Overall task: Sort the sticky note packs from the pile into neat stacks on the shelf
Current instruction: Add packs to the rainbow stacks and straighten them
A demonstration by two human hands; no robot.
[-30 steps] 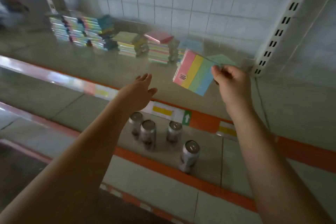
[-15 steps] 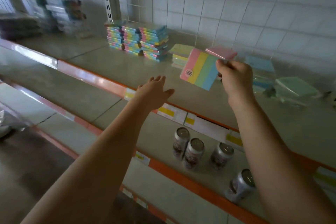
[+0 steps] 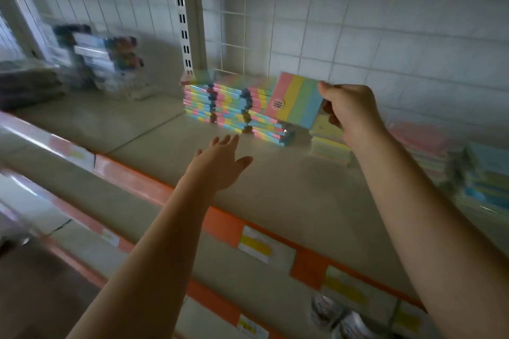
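The right hand (image 3: 347, 110) pinches a striped sticky note pack (image 3: 296, 99) by its edge — held above the stacks (image 3: 234, 110) on the shelf (image 3: 289, 190); the left hand (image 3: 220, 162) reaches forward, fingers spread, holding nothing.

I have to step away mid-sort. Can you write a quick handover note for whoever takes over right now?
Right hand: holds a four-colour pack by its edge, in the air in front of the striped stacks.
Left hand: open, above the shelf, holding nothing.
Done: three striped stacks by the back wall; plain-coloured stacks to their right.
Left: set the held pack on a striped stack, then go on with the rest.
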